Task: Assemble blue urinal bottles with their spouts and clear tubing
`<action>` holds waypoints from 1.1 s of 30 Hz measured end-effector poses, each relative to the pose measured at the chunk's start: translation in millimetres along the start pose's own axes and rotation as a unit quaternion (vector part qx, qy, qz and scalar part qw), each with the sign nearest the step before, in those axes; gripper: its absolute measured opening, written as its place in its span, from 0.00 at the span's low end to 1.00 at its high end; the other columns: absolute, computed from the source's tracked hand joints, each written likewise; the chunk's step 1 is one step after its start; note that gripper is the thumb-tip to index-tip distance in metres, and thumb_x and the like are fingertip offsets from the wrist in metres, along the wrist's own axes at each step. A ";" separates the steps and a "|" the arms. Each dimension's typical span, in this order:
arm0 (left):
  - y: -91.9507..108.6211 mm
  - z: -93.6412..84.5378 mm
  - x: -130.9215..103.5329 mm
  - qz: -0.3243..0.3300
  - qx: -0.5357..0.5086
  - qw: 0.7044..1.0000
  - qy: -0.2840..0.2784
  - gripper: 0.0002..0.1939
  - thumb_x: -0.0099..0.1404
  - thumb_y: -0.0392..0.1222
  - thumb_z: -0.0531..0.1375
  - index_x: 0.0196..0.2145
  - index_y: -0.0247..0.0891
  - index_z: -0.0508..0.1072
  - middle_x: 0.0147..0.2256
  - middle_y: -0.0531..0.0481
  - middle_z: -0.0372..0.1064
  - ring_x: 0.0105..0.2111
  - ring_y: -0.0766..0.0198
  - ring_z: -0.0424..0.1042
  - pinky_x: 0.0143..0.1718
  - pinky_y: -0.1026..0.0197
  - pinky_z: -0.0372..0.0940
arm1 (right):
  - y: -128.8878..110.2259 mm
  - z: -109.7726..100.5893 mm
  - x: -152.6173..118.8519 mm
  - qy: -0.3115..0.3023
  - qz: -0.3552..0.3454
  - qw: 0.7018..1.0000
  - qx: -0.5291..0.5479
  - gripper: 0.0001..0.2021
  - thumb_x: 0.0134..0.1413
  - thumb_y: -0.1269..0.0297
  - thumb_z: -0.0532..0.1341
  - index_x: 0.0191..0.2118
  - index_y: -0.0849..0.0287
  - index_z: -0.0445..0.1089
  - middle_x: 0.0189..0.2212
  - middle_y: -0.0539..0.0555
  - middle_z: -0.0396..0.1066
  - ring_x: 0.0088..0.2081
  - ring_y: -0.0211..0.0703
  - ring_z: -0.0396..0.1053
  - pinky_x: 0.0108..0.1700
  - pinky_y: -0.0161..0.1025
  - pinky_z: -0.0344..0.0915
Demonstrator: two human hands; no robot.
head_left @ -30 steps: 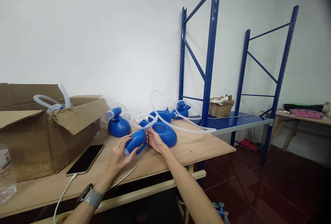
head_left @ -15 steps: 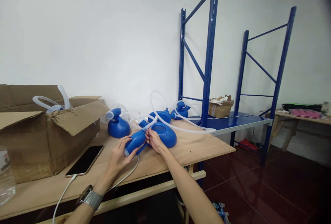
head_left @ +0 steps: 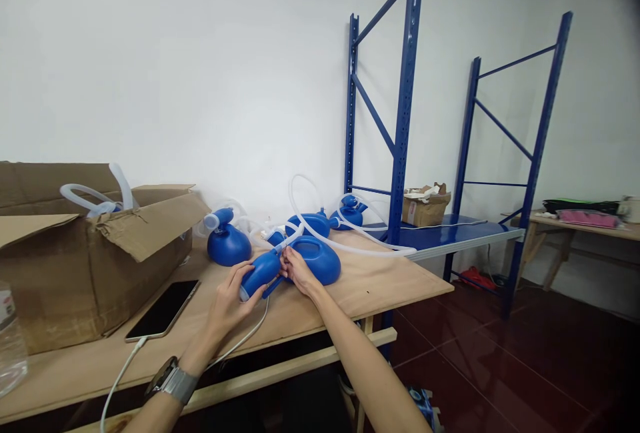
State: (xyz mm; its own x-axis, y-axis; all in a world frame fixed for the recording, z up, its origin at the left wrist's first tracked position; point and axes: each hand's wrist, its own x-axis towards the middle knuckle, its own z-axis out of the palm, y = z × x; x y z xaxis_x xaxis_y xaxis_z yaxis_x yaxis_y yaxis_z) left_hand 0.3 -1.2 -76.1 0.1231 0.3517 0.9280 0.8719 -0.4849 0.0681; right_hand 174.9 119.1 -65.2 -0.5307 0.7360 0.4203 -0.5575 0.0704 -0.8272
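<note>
A blue plastic urinal head point(head_left: 261, 275), rounded with a pale end cap, is gripped by my left hand point(head_left: 234, 296), fingers over its top and thumb below. A translucent white hose point(head_left: 291, 239) runs from its narrow end. At that narrow end my right hand point(head_left: 297, 269) has its fingers pinched; what lies between them is hidden. Just behind my right hand rests a blue urine bottle point(head_left: 323, 261) with a handle opening. Under the head, a blue strip point(head_left: 273, 286) juts out.
Left of my hands stand a phone point(head_left: 163, 310) on a white cable, an open cardboard box point(head_left: 60, 279) and a clear plastic bottle point(head_left: 11, 346). More blue bottles point(head_left: 229, 246) with hoses sit toward the wall. A blue shelf rack point(head_left: 404, 106) rises beyond the table's right end.
Both hands keep almost the same hold on the urinal head and its narrow end. The whole view has shifted very slightly.
</note>
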 end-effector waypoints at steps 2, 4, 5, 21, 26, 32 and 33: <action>-0.3 0.2 -0.3 0.000 0.000 1.000 -0.003 0.18 0.69 0.49 0.63 0.53 0.41 0.68 0.51 0.41 0.73 0.50 0.50 0.78 0.47 0.51 0.75 | -0.3 0.2 -0.4 0.001 -0.005 1.000 -0.005 0.29 0.48 0.32 0.69 0.29 0.54 0.61 0.19 0.42 0.58 0.19 0.33 0.53 0.25 0.34 0.52; -0.2 0.5 -0.3 0.000 0.000 1.000 -0.004 0.19 0.69 0.49 0.63 0.53 0.41 0.68 0.51 0.41 0.73 0.50 0.50 0.78 0.47 0.51 0.75 | 0.0 -0.2 -0.3 0.003 -0.009 1.000 -0.010 0.30 0.47 0.31 0.68 0.29 0.54 0.61 0.19 0.42 0.58 0.19 0.33 0.52 0.25 0.34 0.51; -0.1 0.7 -0.2 0.001 -0.001 1.000 -0.002 0.19 0.69 0.49 0.62 0.53 0.41 0.68 0.51 0.41 0.73 0.50 0.50 0.78 0.47 0.51 0.75 | 0.4 -0.7 -0.1 0.002 -0.011 1.000 -0.013 0.30 0.48 0.31 0.68 0.29 0.54 0.61 0.19 0.42 0.58 0.19 0.33 0.53 0.25 0.34 0.51; 2.8 -1.9 1.2 -0.005 0.001 1.000 -0.004 0.18 0.68 0.49 0.62 0.52 0.40 0.69 0.50 0.41 0.75 0.49 0.50 0.79 0.46 0.51 0.76 | 4.2 -5.0 0.7 -0.033 -0.004 0.997 -0.066 0.28 0.53 0.32 0.64 0.30 0.54 0.60 0.20 0.42 0.55 0.20 0.33 0.50 0.26 0.35 0.50; 3.3 -3.1 1.4 -0.003 -0.003 1.000 -0.005 0.18 0.68 0.49 0.63 0.51 0.40 0.70 0.51 0.41 0.75 0.49 0.50 0.79 0.46 0.52 0.76 | -0.6 -2.3 -3.4 -0.045 0.022 0.997 -0.054 0.26 0.50 0.38 0.69 0.30 0.55 0.61 0.21 0.41 0.50 0.23 0.33 0.47 0.27 0.34 0.48; 2.1 -3.5 1.2 0.004 0.002 1.000 -0.012 0.18 0.69 0.50 0.62 0.52 0.39 0.68 0.50 0.40 0.74 0.48 0.51 0.78 0.46 0.53 0.75 | -1.5 -1.5 -4.7 -0.047 0.029 0.997 -0.046 0.26 0.50 0.40 0.70 0.29 0.55 0.60 0.22 0.42 0.49 0.24 0.34 0.46 0.28 0.34 0.47; 2.1 -3.7 1.1 0.005 0.004 1.000 -0.012 0.18 0.69 0.50 0.62 0.52 0.39 0.68 0.50 0.40 0.74 0.48 0.51 0.78 0.46 0.53 0.75 | -0.9 -2.0 -4.5 -0.049 0.032 0.997 -0.046 0.25 0.50 0.40 0.70 0.29 0.55 0.60 0.22 0.42 0.49 0.24 0.34 0.47 0.28 0.34 0.48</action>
State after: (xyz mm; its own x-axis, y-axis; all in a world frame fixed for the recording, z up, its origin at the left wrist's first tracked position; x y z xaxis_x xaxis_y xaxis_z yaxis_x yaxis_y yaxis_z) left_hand 0.5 -4.7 -73.6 0.1435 0.3664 0.9193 0.8740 -0.4828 0.0560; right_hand 179.1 117.1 -67.1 -0.6251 0.6721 0.3969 -0.4622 0.0911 -0.8821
